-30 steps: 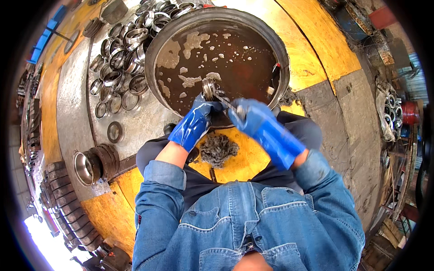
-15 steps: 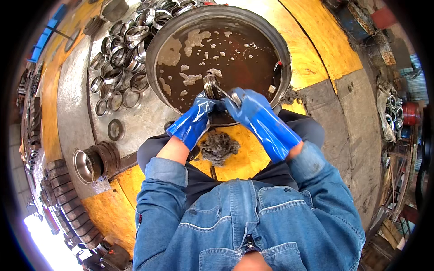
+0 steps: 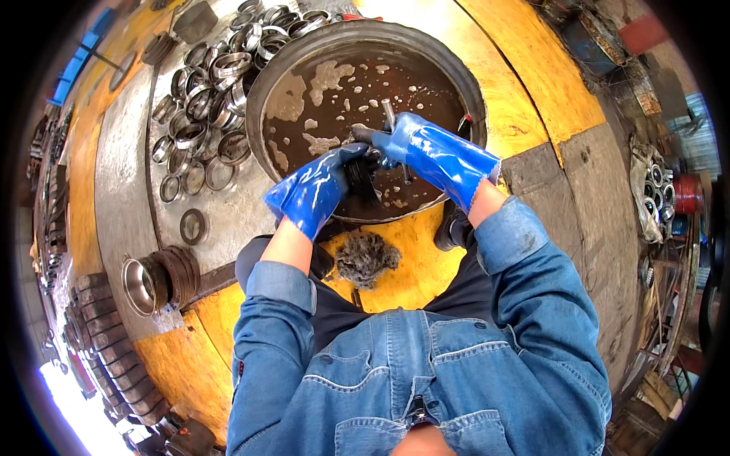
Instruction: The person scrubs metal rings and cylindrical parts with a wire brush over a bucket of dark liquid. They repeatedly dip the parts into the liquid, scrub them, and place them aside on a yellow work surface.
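Note:
Both of my hands wear long blue rubber gloves and meet over a wide round tub (image 3: 257, 91) of dark brown liquid. My left hand (image 3: 323, 181) is closed round a dark ring-shaped metal part (image 3: 360, 181), tilted over the tub's near side; its shape is partly hidden by the glove. In my right hand (image 3: 414, 144), a slim metal rod (image 3: 388, 112) is gripped, its ends showing above and below the fingers. The fingers of both hands nearly touch at the ring's top. Pale foam patches (image 3: 331, 78) float on the liquid.
A pile of metal rings (image 3: 217, 83) lies left of the tub, with a single flat ring (image 3: 193, 222) nearer me. A shiny metal cylinder (image 3: 141, 284) stands at lower left. A clump of grey fibre (image 3: 366, 258) lies between my legs. A red-and-black-handled tool (image 3: 464, 121) rests at the tub's right rim.
My left hand has turned the ring downward and lowered it toward me. My right hand has moved slightly up, and its rod now stands nearly upright. My knees have shifted a little.

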Demonstrator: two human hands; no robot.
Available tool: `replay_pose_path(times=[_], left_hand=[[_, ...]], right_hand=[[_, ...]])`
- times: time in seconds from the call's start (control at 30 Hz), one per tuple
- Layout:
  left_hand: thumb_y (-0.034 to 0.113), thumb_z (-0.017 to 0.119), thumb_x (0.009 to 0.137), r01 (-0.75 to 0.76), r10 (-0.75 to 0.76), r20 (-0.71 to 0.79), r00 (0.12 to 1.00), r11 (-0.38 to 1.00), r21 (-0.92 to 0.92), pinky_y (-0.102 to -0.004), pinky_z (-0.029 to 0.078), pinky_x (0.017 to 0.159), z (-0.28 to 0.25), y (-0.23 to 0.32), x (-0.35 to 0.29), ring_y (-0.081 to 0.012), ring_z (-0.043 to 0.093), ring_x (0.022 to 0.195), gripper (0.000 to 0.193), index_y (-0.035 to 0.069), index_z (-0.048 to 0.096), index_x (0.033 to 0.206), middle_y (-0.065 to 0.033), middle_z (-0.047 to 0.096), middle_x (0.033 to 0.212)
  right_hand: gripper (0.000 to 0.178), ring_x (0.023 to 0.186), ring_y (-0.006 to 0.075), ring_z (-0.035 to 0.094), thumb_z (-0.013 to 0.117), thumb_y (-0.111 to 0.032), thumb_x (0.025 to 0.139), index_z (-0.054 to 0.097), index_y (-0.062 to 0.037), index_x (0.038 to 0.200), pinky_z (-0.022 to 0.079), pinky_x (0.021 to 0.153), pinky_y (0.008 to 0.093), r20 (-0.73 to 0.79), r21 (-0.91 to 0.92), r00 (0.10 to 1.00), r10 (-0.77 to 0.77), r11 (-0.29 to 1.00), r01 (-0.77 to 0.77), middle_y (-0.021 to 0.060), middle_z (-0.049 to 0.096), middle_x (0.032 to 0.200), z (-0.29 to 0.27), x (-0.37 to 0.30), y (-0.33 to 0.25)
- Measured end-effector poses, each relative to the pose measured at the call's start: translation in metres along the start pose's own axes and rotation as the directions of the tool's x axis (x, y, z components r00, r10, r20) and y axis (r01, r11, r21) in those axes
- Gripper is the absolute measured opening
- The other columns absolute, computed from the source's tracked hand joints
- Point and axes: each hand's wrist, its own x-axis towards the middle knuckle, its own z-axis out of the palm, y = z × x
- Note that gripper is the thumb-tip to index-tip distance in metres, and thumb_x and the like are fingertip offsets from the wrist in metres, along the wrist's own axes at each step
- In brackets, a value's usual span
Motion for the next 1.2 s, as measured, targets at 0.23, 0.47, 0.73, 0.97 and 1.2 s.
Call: replay_pose_path(times=[0.23,0.47,0.73,0.97,1.2], left_hand=[[0.003,0.060,0.098,-0.007,-0.013,-0.054,0.998,0.936,-0.353,-0.0415,0.064,0.073,0.008,-0.022,0.010,-0.0295,0.075,0.082,0.018,0.006,0.071,0.112,-0.0139,0.075,0.095],[-0.008,0.062,0.094,0.075,-0.137,-0.126,0.982,0.910,-0.408,-0.0497,0.064,0.065,0.020,-0.038,-0.005,-0.0373,0.074,0.078,0.024,0.000,0.066,0.116,-0.0195,0.074,0.095],[-0.013,0.073,0.082,0.019,-0.030,-0.112,0.993,0.995,-0.099,-0.0435,0.066,0.069,0.022,-0.032,-0.017,-0.0309,0.076,0.084,0.036,0.003,0.071,0.115,-0.0151,0.076,0.097],[-0.009,0.074,0.086,0.030,-0.062,-0.158,0.985,0.980,-0.198,-0.0385,0.062,0.064,0.017,-0.041,-0.008,-0.0269,0.074,0.075,0.026,0.003,0.072,0.110,-0.0123,0.076,0.091],[-0.002,0.077,0.086,-0.014,0.014,0.007,1.000,0.993,0.117,-0.0441,0.065,0.080,0.010,-0.039,0.001,-0.0314,0.076,0.093,0.037,0.001,0.070,0.122,-0.0177,0.076,0.111]], right_hand=[[0.034,0.081,0.0440,0.071,0.065,-0.038,0.095,0.072,-0.0046,0.091,0.055,0.073,0.0527,-0.323,-0.151,0.885,-0.336,0.941,0.302,0.0247,0.070,0.079,0.031,-0.048,0.031],[0.022,0.073,0.0415,0.069,0.065,-0.022,0.095,0.064,-0.0069,0.110,0.054,0.067,0.0520,-0.230,-0.355,0.871,-0.435,0.871,0.341,0.0186,0.068,0.075,0.103,-0.096,0.070],[0.018,0.073,0.0392,0.071,0.070,-0.028,0.094,0.068,-0.0101,0.097,0.058,0.065,0.0488,-0.520,-0.346,0.671,-0.529,0.848,0.401,0.0171,0.071,0.079,0.087,-0.037,0.058],[0.020,0.070,0.0378,0.070,0.071,-0.029,0.094,0.064,-0.0106,0.090,0.056,0.060,0.0472,-0.490,-0.364,0.707,-0.510,0.857,0.366,0.0173,0.066,0.071,0.099,-0.080,0.059],[0.044,0.093,0.0448,0.072,0.055,-0.041,0.098,0.076,-0.0034,0.108,0.058,0.083,0.0509,-0.201,-0.136,0.965,-0.168,0.980,0.142,0.0254,0.074,0.095,0.032,-0.009,0.015]])
